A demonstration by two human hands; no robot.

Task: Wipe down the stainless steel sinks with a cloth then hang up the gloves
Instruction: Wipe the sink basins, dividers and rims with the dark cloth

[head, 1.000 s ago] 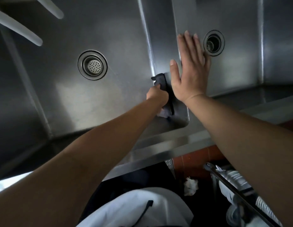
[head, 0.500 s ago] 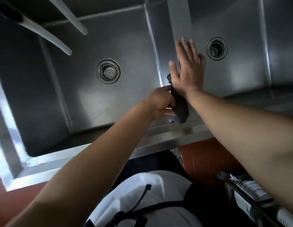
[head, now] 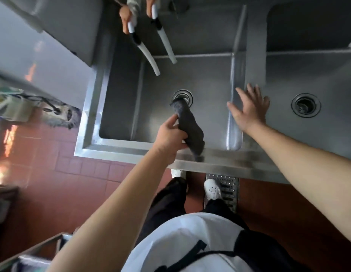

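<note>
Cloth [head: 187, 124] — dark, bunched lengthwise — is gripped in the left hand [head: 171, 137], its long axis running from the front rim [head: 219, 156] up toward the left basin's drain [head: 182, 96]. Its lower end touches that rim. The right hand [head: 249, 108] is spread wide and empty over the divider [head: 236, 79], so the left hand is the nearer one to wipe along the rim.

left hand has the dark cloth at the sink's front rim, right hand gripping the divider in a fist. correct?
Not quite. The head view shows the right hand open with fingers spread over the divider, not in a fist. The left hand does hold the dark cloth at the front rim.
</note>
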